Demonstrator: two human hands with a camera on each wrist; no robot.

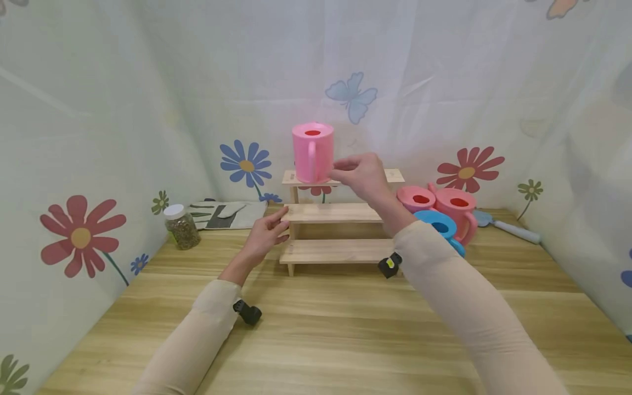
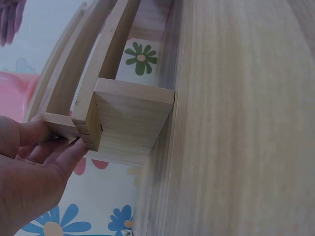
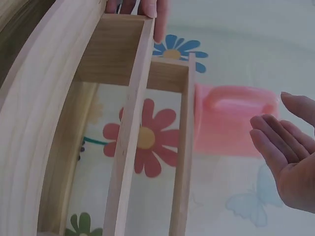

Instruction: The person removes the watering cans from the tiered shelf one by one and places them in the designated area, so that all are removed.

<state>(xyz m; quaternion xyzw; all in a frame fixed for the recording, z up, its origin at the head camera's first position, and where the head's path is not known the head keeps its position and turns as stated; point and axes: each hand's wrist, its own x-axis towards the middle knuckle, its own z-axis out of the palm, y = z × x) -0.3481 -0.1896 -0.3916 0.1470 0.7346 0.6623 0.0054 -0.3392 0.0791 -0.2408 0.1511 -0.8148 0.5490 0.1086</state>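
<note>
A three-tier wooden shelf rack (image 1: 336, 214) stands on the table. At its left end, my left hand (image 1: 263, 237) grips the middle board, thumb on one side and fingers on the other, as the left wrist view shows. A pink watering can (image 1: 322, 156) is upright at the left of the top board, its handle turned toward me. My right hand (image 1: 364, 176) is just right of this can. In the right wrist view its fingers (image 3: 278, 140) are loosely bent and appear apart from the can, with nothing held.
Right of the rack are two more pink watering cans (image 1: 456, 211) and a blue one (image 1: 436, 219), partly behind my right forearm. A trowel (image 1: 515, 230) lies farther right. On the left are a white-lidded jar (image 1: 184, 230) and gloves (image 1: 249, 214). Flowered curtain (image 1: 247, 109) surrounds the table.
</note>
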